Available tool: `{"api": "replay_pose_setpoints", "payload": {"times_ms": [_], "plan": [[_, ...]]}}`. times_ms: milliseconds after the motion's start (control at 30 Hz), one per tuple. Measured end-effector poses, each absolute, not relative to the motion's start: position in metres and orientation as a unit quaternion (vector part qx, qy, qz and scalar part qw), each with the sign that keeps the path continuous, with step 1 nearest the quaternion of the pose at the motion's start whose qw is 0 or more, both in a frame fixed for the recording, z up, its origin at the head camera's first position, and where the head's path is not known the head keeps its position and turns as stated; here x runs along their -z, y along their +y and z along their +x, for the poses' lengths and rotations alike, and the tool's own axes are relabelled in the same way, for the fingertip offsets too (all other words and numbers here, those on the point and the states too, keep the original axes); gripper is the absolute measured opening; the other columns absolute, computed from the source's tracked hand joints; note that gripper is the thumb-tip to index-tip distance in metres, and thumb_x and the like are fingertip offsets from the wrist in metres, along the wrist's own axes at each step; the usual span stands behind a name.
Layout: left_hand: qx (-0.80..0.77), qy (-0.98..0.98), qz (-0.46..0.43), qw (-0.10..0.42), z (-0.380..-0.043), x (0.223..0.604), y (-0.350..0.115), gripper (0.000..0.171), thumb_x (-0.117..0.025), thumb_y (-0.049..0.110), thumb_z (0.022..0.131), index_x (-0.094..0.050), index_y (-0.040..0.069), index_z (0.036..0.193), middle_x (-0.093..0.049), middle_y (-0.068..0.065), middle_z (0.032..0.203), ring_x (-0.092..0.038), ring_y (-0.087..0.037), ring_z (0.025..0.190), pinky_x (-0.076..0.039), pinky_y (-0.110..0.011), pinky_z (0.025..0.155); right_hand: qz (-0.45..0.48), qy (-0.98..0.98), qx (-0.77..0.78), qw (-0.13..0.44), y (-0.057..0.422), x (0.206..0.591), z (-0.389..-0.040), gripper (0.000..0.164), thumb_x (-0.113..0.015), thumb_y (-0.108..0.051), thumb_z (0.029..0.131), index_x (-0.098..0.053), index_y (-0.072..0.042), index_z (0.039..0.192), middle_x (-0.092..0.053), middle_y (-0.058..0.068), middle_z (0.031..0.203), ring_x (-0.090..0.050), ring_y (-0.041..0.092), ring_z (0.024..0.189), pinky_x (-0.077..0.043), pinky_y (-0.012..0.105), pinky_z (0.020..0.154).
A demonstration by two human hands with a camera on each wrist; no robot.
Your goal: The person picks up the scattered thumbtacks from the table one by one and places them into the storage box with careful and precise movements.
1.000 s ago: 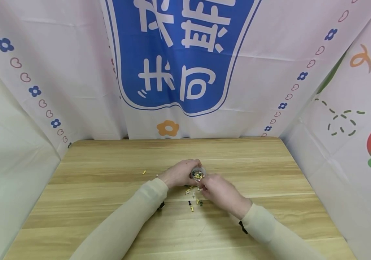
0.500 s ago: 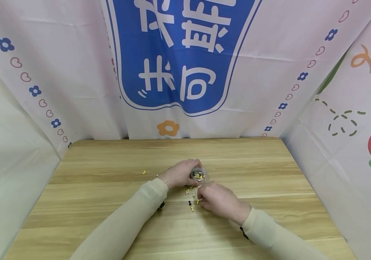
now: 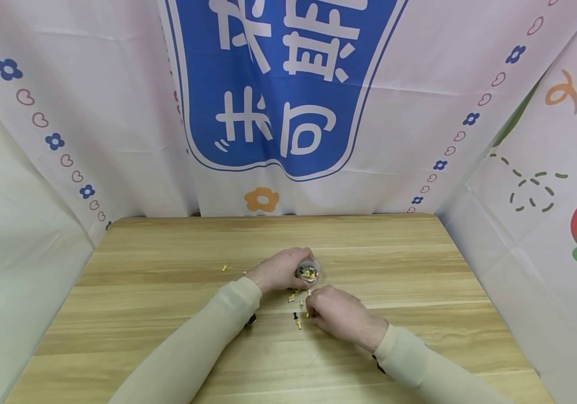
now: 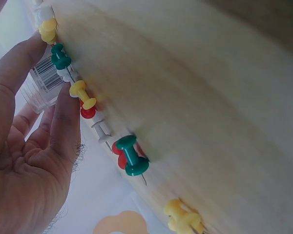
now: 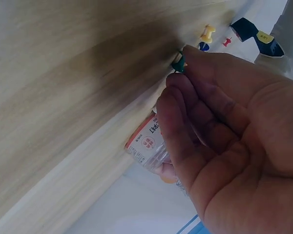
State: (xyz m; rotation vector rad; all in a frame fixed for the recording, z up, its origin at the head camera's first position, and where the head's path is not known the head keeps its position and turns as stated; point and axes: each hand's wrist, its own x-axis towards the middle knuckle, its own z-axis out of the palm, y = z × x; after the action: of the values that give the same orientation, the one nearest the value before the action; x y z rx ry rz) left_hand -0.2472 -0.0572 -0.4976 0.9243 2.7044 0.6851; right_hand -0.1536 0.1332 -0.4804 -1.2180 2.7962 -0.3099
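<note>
I see a green pin (image 5: 178,63) at the fingertips of my right hand (image 3: 346,314), over the middle of the surface (image 3: 167,241), well in from its left and right edges. The thumb and first finger look to be pinching it, and the other fingers curl in. Its sharp tip seems to sit close to my finger, so I think it is best to squeeze just the fat green part, softly. A yellow pin (image 3: 308,315) lies just by those fingers, so I should go slowly or I could knock it away.

A bit closer to the far edge, my left hand (image 3: 283,268) curls round a clear tub (image 5: 145,146). A heap of mixed pins (image 3: 308,273) is inside. The tub looks light and could tip, so I want a steady, gentle hold on it.

On my side of the tub lie a white pin (image 3: 301,303) and a dark pin (image 3: 296,316). One lone pin (image 3: 225,267) lies off toward the left edge. Past the far edge hangs a white cloth (image 3: 394,140).
</note>
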Motion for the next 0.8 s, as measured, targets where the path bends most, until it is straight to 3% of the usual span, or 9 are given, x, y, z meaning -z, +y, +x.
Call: {"api": "replay_pose_setpoints", "payload": {"times_ms": [267, 800], "plan": [[-0.237, 0.913, 0.316, 0.101, -0.247, 0.498, -0.057, 0.059, -0.089, 0.029, 0.081, -0.059, 0.016, 0.131, -0.066, -0.003, 0.126, -0.06, -0.019, 0.116, -0.047, -0.037, 0.103, -0.386, 0.915, 0.109, 0.05, 0.135, 0.479, -0.155, 0.019, -0.081, -0.011, 0.084, -0.066, -0.02, 0.077, -0.06, -0.014, 0.072, -0.053, 0.002, 0.064, -0.047, 0.021, 0.056], [-0.232, 0.912, 0.325, 0.095, -0.247, 0.496, -0.057, 0.06, -0.089, 0.031, 0.081, -0.059, 0.013, 0.13, -0.068, -0.005, 0.123, -0.062, -0.02, 0.114, -0.048, -0.037, 0.102, -0.339, 0.926, 0.164, 0.037, 0.141, 0.467, -0.177, 0.01, -0.078, -0.008, 0.085, -0.076, -0.012, 0.094, -0.07, -0.003, 0.088, -0.06, 0.005, 0.074, -0.052, 0.02, 0.062]]}}
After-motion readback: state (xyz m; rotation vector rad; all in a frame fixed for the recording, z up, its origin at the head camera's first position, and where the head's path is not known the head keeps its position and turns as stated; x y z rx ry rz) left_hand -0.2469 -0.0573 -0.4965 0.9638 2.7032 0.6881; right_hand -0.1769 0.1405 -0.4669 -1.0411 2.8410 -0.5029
